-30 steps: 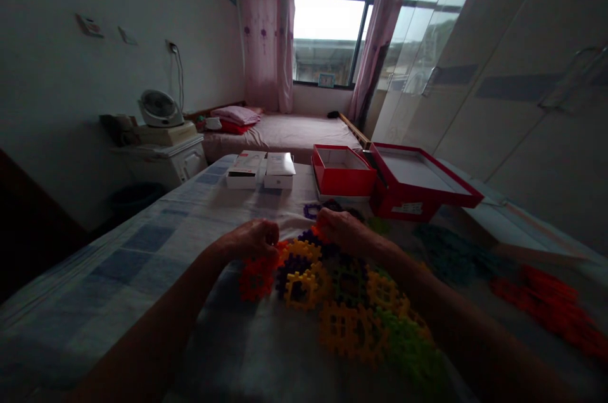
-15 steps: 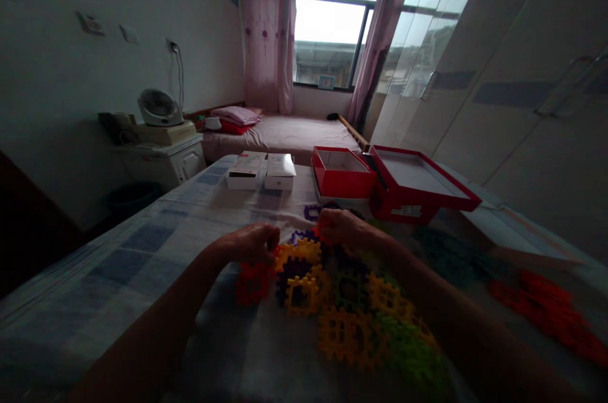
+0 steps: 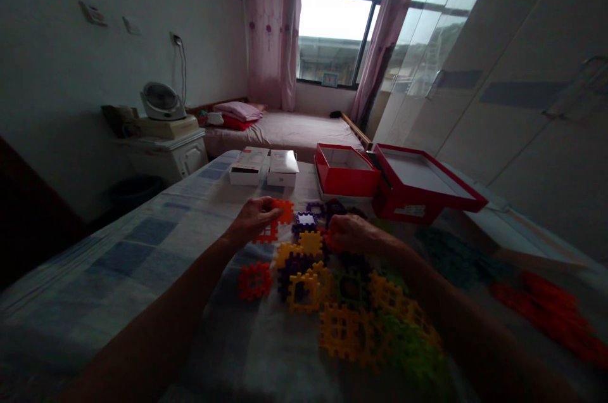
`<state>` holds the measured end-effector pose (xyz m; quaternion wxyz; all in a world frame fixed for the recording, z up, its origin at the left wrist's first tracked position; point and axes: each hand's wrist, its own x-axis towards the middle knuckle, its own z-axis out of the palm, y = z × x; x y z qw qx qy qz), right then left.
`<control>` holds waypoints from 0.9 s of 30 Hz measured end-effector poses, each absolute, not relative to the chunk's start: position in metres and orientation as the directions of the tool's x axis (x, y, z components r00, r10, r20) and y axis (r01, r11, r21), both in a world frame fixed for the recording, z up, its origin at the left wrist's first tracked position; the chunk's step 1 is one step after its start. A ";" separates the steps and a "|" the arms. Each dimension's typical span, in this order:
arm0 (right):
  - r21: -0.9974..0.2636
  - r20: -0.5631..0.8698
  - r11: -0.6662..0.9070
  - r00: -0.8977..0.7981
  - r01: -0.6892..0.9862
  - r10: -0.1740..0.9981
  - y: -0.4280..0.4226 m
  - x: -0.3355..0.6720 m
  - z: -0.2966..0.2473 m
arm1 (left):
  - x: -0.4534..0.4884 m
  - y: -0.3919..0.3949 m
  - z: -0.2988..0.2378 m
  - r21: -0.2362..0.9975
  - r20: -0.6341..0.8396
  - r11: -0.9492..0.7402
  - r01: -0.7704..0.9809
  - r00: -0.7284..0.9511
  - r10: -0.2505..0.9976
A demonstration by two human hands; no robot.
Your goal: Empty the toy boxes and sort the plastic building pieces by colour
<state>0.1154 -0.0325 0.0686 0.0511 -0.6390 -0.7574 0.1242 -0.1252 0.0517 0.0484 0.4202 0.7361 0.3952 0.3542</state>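
A chain of joined plastic grid tiles in yellow, purple, green and orange lies on a blue-checked bedspread. My left hand is closed on an orange-red tile at the far end of the chain, lifted a little off the cloth. My right hand is closed near the purple and yellow tiles; what its fingers hold is hidden. A single red tile lies loose at the chain's left.
Two white boxes and an open red box with its lid stand beyond the tiles. Dark green and orange tiles lie at the right. A nightstand with a fan stands left, wardrobe doors right.
My left hand moved away from me and lifted an orange-red tile off the chain's end, leaving a red tile on the cloth. My right hand stayed by the purple and yellow tiles.
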 end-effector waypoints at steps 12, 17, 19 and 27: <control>-0.356 -0.027 0.168 -0.189 0.919 0.982 -0.034 0.104 0.056 | -0.118 0.045 0.045 0.928 0.193 -0.313 0.199 0.464 0.865; -0.489 0.034 0.082 -0.074 0.868 0.997 -0.040 0.115 0.055 | -0.115 0.041 0.046 0.943 0.167 -0.280 0.182 0.468 0.868; -0.507 0.093 0.071 -0.027 0.859 0.995 -0.038 0.120 0.055 | -0.114 0.042 0.045 0.938 0.169 -0.288 0.192 0.471 0.866; -0.265 0.005 0.116 -0.118 0.957 0.993 -0.030 0.107 0.053 | -0.112 0.040 0.042 0.917 0.185 -0.331 0.222 0.499 0.847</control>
